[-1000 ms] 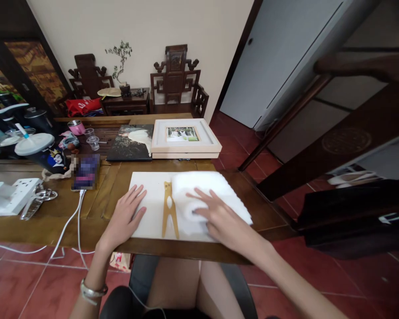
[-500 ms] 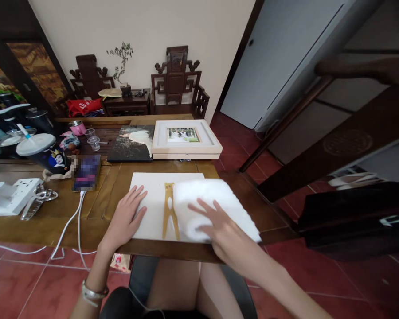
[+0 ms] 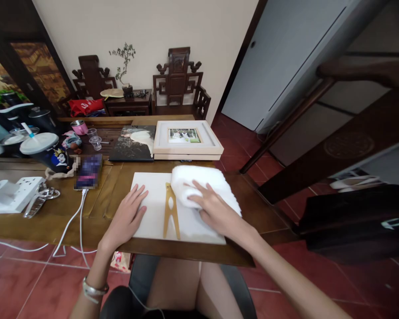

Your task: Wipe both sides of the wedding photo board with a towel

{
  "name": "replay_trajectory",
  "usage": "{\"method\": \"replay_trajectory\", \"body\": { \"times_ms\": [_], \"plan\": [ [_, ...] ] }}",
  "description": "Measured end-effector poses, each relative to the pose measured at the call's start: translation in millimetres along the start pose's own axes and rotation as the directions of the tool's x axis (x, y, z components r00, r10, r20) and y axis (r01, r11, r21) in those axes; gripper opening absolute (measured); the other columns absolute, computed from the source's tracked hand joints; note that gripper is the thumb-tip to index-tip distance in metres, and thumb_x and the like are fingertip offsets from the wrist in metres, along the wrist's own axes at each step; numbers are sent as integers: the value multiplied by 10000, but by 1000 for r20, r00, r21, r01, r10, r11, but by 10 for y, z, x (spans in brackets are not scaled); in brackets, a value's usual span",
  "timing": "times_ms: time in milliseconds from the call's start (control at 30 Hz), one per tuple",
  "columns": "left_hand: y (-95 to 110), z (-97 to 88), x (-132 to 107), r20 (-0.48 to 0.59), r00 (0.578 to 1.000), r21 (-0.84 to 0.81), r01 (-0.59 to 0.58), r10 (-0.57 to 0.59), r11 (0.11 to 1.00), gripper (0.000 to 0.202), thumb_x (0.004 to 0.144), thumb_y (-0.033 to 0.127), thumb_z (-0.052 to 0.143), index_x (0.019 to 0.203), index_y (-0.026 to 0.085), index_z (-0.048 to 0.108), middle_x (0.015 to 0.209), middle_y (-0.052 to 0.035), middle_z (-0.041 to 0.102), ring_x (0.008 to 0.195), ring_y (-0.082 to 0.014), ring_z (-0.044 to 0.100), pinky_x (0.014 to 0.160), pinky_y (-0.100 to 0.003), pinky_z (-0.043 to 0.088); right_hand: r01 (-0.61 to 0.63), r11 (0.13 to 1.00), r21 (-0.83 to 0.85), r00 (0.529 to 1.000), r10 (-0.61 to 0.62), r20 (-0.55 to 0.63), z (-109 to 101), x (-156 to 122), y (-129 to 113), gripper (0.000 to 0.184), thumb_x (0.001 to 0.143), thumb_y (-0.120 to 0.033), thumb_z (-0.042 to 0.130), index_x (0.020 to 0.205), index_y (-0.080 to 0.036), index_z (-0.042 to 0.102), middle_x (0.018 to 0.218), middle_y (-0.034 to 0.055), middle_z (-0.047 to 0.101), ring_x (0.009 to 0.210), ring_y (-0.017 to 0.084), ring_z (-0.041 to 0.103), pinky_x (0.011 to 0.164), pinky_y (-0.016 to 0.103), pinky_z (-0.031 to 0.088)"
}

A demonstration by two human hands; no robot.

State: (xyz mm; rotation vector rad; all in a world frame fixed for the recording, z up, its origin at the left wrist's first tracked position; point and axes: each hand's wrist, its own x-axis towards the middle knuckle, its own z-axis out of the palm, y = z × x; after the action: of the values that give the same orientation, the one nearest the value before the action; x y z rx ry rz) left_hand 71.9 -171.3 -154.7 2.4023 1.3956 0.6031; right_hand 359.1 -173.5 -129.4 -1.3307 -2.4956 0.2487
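Fingers point(image 3: 141, 198) parted, left and right

Through the head camera I see the left hand point(image 3: 124, 217) flat on a white board point(image 3: 146, 226), its fingers slightly apart, thumb out. The board rests on a wooden table point(image 3: 119, 199). Rightward, a gold bear-shaped piece point(image 3: 170, 212) lies on the board, legs toward the near edge. Just beside it, a bunched white cloth point(image 3: 216, 179) partly covers the board; the right hand point(image 3: 216, 210) lies over the cloth, fingers spread, though I cannot tell whether they pinch it.
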Motion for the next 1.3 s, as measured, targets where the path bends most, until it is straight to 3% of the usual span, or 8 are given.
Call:
{"method": "replay_trajectory", "body": {
  "times_ms": [167,400,533,700,900,1100,1200,1300],
  "plan": [
    [1,4,-1,-5,1000,-15,15,-15,1000,494,1008,318,298,1493,224,296,1560,-55,321,1467,-219,207,1195,-470,225,-12,996,-87,1000,13,8,87,345,-139,632,680,115,375,1203,-147,614,1466,152,450,1410,360,268,1075,667,285],
    [7,18,17,-15,999,-18,30,-30,999,506,998,309,316,1495,221,298,1584,-72,253,1464,-234,214,1192,-483,221,171,984,-59,985,-171,-4,167,-402,-668,367,739,31,522,968,-181,715,1504,153,378,1399,434,227,1069,713,251],
    [-6,3,25,10,998,-37,60,-60,998,501,993,327,326,1484,227,322,1577,-62,276,1462,-226,224,1193,-470,218,226,974,11,974,-227,19,133,-632,-755,230,771,-29,552,821,-188,711,1519,111,362,1410,419,205,1083,700,244],
    [-28,14,27,16,994,-51,109,-108,993,505,1001,365,299,1480,205,325,1574,-64,287,1461,-211,228,1199,-451,205,110,994,1,992,-110,63,76,-210,-572,565,671,89,445,1089,-204,688,1512,104,388,1432,353,183,1114,653,223],
    [-22,46,34,-26,998,-20,59,-60,998,500,1006,336,283,1480,179,318,1563,-91,311,1458,-210,235,1198,-451,216,73,996,-51,993,-68,94,110,276,-485,519,711,79,452,1142,-129,651,1479,201,410,1427,400,162,1097,695,166],
    [-34,60,33,-27,998,-5,51,-51,999,502,1006,314,272,1466,122,331,1561,-123,303,1459,-215,231,1199,-462,217,228,974,-16,973,-227,32,152,-233,-808,291,876,-49,462,1051,-163,666,1507,186,369,1435,382,121,1113,679,159],
    [-45,70,33,-28,999,3,46,-46,999,499,1006,302,266,1468,122,327,1565,-118,295,1460,-215,228,1197,-471,216,307,951,39,942,-309,132,54,-446,-933,213,900,-118,472,966,-174,667,1530,165,335,1433,382,143,1116,668,176],
    [-49,70,32,-26,999,5,41,-40,999,500,1005,299,268,1470,126,328,1565,-117,295,1459,-217,231,1196,-468,222,278,957,81,933,-289,216,-16,-403,-906,283,870,-74,455,1034,-186,656,1525,138,359,1441,346,147,1132,639,177]
  ]
}}
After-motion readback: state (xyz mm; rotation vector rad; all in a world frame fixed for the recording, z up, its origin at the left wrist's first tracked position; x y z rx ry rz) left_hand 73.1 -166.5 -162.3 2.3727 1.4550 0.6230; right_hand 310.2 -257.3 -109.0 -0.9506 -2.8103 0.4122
